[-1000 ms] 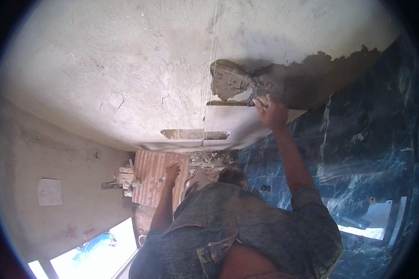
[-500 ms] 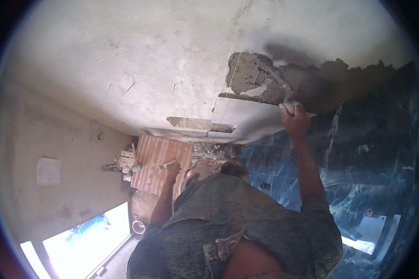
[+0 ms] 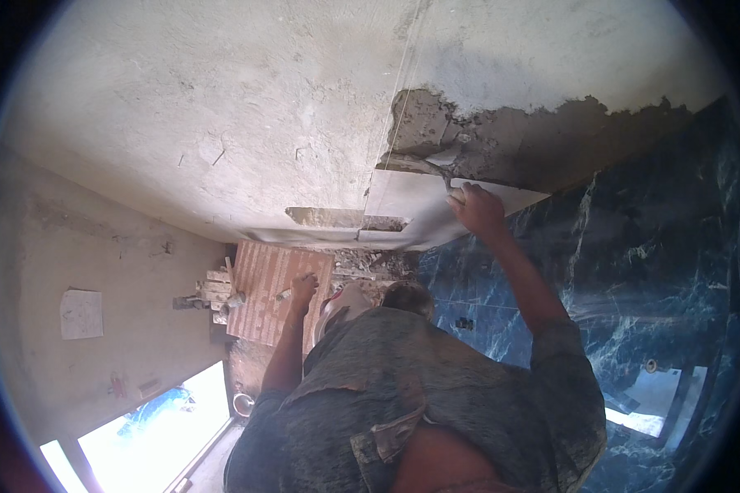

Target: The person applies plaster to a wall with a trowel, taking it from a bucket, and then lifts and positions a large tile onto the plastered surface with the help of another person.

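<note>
Nearest, the dusty grey shirt [image 3: 345,361] is seen, its right sleeve rolled above a raised forearm. Left hand [image 3: 304,286] is held low, fingers apparently curled round a thin pale tool [image 3: 284,294]; its kind cannot be told. Beneath that hand a reddish striped board [image 3: 259,287] is seen, with a stack of pale pieces [image 3: 220,297] just left of it. Right hand [image 3: 478,207] is lifted ahead and to the right, closed tight on the handle of a trowel [image 3: 450,184]. Since half a second ago this hand has been brought leftward along the upper edge of the pale tile [image 3: 411,191]; the trowel is now angled up and left from the fingers, so work is judged to have passed from the right stretch of that edge to the left. The tile is set against the wall just beyond and left of the right hand. Above it, damp grey mortar [image 3: 543,140] is spread, rough and ragged-topped, reaching well right of the hand. A string line [image 3: 404,74] is stretched up the plaster, left of the trowel. Farther off, blue marbled cladding [image 3: 534,283] is seen right of the right hand; a paper sheet [image 3: 82,314] is fixed to the wall well left of the left hand.
</note>
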`<state>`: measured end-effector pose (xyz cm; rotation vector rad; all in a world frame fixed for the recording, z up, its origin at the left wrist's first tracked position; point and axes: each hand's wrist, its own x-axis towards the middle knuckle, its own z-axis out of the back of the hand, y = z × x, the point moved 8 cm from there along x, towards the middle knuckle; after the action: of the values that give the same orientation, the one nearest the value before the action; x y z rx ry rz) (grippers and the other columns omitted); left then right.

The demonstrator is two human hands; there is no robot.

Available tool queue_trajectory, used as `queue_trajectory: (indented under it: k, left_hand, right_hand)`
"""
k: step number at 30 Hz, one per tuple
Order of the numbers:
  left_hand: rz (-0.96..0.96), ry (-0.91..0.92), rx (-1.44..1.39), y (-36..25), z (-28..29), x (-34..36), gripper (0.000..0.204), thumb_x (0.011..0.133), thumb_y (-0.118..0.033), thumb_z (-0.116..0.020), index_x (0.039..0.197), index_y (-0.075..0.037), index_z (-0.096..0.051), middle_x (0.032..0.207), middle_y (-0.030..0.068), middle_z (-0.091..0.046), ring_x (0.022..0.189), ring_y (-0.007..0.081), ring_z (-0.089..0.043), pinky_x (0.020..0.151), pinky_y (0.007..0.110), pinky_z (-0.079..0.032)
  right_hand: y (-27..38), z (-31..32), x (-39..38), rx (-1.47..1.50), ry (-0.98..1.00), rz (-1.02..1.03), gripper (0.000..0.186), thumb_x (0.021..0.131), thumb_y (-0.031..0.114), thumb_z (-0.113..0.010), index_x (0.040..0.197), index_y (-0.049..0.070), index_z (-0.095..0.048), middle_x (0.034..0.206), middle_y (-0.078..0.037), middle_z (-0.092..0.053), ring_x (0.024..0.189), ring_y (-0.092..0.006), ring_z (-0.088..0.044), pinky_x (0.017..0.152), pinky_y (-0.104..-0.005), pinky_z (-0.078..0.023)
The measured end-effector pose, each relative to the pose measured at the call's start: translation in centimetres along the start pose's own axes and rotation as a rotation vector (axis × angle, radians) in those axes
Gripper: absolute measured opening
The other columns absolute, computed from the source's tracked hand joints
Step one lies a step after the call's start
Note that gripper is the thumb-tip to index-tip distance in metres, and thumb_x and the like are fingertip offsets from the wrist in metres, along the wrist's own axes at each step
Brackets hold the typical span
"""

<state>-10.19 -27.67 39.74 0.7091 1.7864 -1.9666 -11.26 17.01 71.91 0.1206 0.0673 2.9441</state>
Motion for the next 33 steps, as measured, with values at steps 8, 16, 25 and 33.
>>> queue_trajectory:
  k: [8,16,25,33]
  left_hand:
    - [0.058,0.029,-0.08,3.9,0.6,-0.4,0.026,0.089,-0.018,-0.056,0.107,-0.001,-0.063,0.089,0.0066,-0.066,0.074,0.0155,-0.063,0.061,0.026,-0.048]
    - [0.071,0.063,-0.042,4.8,0.3,0.5,0.033,0.089,-0.017,-0.056,0.117,-0.001,-0.06,0.093,0.0067,-0.065,0.078,0.0152,-0.063,0.064,0.025,-0.049]
    - [0.0,0.132,-0.059,2.4,-1.5,0.4,0.033,0.09,-0.022,-0.057,0.117,-0.002,-0.059,0.096,0.0078,-0.066,0.082,0.0172,-0.065,0.068,0.029,-0.051]
    - [0.089,0.088,0.044,1.7,-2.6,-0.4,0.024,0.092,-0.016,-0.055,0.11,-0.001,-0.062,0.093,0.0057,-0.066,0.083,0.015,-0.065,0.066,0.025,-0.051]
  right_hand:
    - [1.8,0.8,2.7,-0.097,0.041,0.071,0.046,0.087,0.044,-0.059,0.103,0.001,-0.062,0.095,-0.022,-0.066,0.087,-0.0394,-0.066,0.076,-0.0476,-0.053]
    - [1.9,4.0,3.6,-0.104,0.134,-0.014,0.05,0.086,0.045,-0.06,0.11,0.001,-0.064,0.093,-0.023,-0.067,0.087,-0.0391,-0.066,0.078,-0.0466,-0.053]
    - [2.2,8.9,3.2,-0.096,0.121,-0.044,0.054,0.086,0.047,-0.06,0.112,0.0,-0.064,0.095,-0.023,-0.068,0.089,-0.0384,-0.066,0.078,-0.0457,-0.052]
    - [1.9,11.1,3.1,-0.12,0.091,-0.04,0.058,0.085,0.05,-0.061,0.115,0.001,-0.063,0.098,-0.023,-0.067,0.093,-0.0382,-0.065,0.082,-0.0457,-0.051]
